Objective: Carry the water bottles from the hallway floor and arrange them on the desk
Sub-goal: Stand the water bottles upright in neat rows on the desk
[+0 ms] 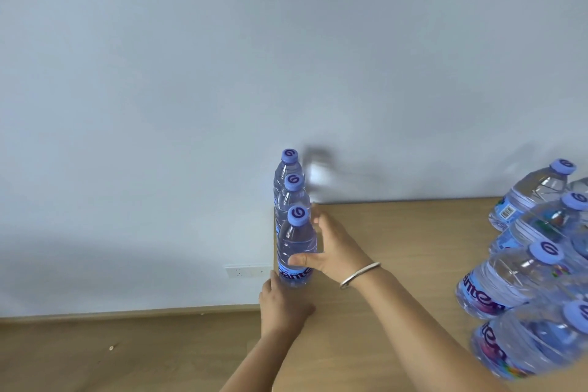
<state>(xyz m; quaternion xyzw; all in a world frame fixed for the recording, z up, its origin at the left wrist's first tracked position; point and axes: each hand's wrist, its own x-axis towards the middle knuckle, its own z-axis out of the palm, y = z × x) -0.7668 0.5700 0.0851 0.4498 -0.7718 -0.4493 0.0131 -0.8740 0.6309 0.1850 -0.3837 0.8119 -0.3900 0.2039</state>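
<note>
Right hand (331, 248), fingers (300, 259) wrapped round front bottle (296, 251); it stands at the desk (397, 248) left edge, third in a row. Left hand (283, 302) flat at its base, holding nothing. I judge a sideways nudge tips it off, toppling the row.

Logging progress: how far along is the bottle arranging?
Done: two small bottles stand along the desk left edge, larger bottles grouped at right. In hand: right hand grips a third small bottle, left hand steadies its base. Hallway remainder isn't visible.
</note>
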